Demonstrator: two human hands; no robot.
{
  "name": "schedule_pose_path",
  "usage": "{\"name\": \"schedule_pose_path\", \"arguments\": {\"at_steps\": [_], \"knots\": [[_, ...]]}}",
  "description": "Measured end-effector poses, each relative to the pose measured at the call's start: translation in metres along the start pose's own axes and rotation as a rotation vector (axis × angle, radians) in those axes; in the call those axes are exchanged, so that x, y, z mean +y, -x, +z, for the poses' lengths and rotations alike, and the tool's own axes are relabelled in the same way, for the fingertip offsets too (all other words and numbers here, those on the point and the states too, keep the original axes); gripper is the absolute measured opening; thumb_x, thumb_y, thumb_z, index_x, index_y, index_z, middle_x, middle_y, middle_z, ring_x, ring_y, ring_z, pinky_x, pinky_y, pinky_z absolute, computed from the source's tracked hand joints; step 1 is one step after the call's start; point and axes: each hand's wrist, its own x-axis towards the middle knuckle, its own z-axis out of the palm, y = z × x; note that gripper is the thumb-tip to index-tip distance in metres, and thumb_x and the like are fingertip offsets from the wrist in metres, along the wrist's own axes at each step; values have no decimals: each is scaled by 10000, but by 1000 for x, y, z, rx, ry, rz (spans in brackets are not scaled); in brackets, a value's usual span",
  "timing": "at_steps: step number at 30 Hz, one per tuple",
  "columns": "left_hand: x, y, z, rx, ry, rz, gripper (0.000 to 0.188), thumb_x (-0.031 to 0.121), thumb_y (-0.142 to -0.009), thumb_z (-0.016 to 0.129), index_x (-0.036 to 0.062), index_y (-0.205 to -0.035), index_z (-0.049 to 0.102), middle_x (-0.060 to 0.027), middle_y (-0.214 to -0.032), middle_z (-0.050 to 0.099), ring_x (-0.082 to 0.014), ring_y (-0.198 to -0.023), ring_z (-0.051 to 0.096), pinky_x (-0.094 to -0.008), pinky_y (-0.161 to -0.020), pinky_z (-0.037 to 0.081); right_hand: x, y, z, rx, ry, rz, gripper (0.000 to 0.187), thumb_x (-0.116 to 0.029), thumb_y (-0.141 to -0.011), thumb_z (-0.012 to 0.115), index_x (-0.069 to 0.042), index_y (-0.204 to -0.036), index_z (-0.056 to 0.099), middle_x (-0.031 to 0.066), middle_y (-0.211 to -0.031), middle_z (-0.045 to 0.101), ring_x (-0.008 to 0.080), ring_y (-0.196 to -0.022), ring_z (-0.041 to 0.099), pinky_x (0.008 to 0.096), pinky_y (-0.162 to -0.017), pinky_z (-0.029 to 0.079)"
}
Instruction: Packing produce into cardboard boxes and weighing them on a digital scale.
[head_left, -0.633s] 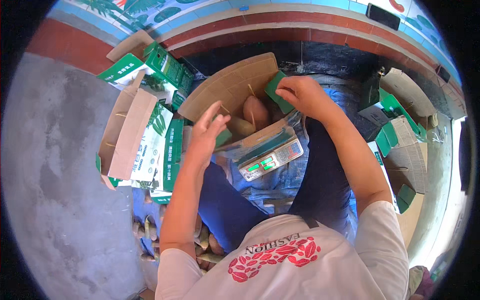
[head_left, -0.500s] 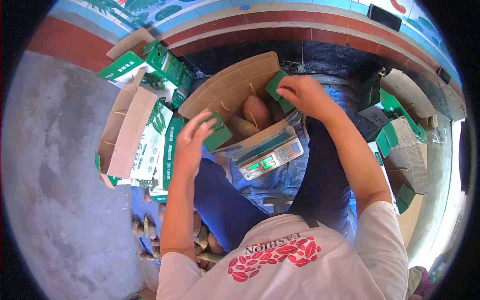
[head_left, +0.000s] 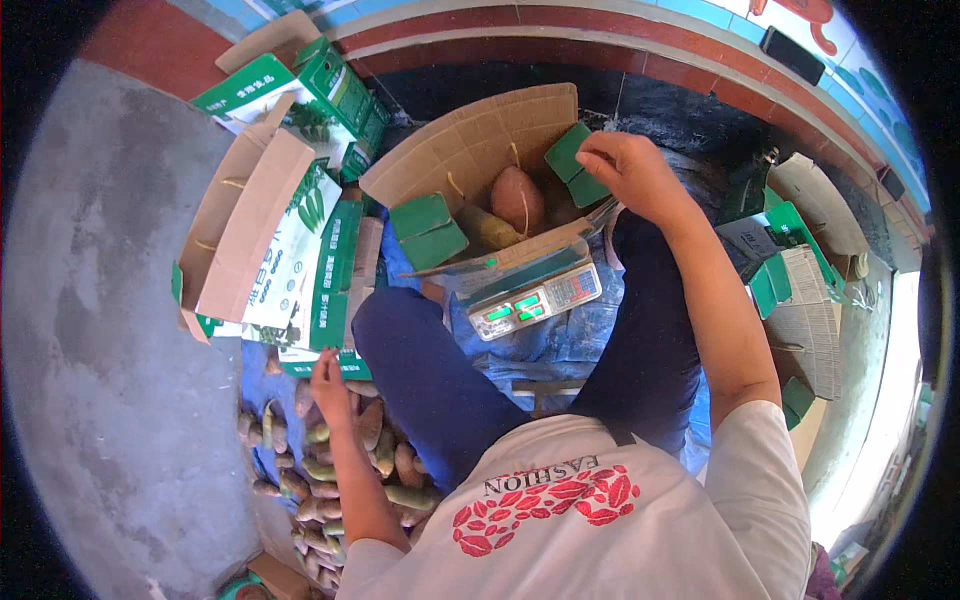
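My right hand [head_left: 628,172] rested on the far right flap [head_left: 572,165] of the open cardboard box [head_left: 470,150], fingers curled over the green flap and clamped on its edge. The box sat on a weighing scale [head_left: 535,300] between my knees, its green display lit. Inside lay a reddish sweet potato [head_left: 517,197] and a paler one [head_left: 487,228] just beside it. The near left flap [head_left: 428,230], also green, stood folded up with nothing touching it.

My left hand [head_left: 330,388] was down low at my left side, over the pile of sweet potatoes [head_left: 350,460] on the blue sheet [head_left: 262,365] by my leg. The fingers pointed toward the pile and lay loosely together; I could not tell whether they gripped one of the potatoes or only touched them.

To my left lay a stack of flat green and white cartons [head_left: 290,250], with a brown cardboard one [head_left: 235,230] tilted on top, and another green carton [head_left: 320,90] beyond them near the red step [head_left: 700,70]. More folded cartons [head_left: 800,290] lay on my right, well apart from the scale. The grey concrete floor [head_left: 110,330] spread out to the left.
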Motion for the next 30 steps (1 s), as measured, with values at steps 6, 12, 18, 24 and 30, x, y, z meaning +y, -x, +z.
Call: {"name": "schedule_pose_path", "arguments": {"at_steps": [6,12,18,24,30], "knots": [[-85,65,22,-263,-296,-87,238,185,-876,478,4,-947,615,-157,-856,628,-290,-803,592,-351,-724,457,5,6,-2,6,19,47,184,-197,-818,576,-18,-850,605,183,-778,605,356,-750,590,385,-632,466],[-268,152,38,-402,-450,-317,259,203,-812,515,28,-981,605,-153,-852,619,-329,-804,575,-382,-726,456,10,-4,7,43,-13,69,185,-210,-845,574,-30,-874,607,145,-701,610,292,-643,610,337,-588,469],[-325,228,54,-151,21,-671,471,170,-693,571,59,-1150,552,-129,-1033,601,-272,-953,564,-364,-794,467,12,-6,14,37,-5,67,193,-217,-852,577,-31,-889,612,125,-703,623,243,-641,624,315,-598,475],[-382,254,57,164,-521,205,421,132,-737,556,21,-1142,549,-120,-1117,572,-241,-1021,538,-351,-835,450,19,-8,14,64,3,67,205,-225,-855,569,-31,-901,616,126,-712,628,235,-652,630,314,-610,480],[-383,238,48,-56,80,-213,340,101,-788,517,7,-1112,566,-132,-1085,590,-270,-984,560,-341,-828,456,17,-11,12,107,7,89,208,-230,-849,578,-31,-895,621,123,-706,630,234,-663,633,311,-614,481]]}}
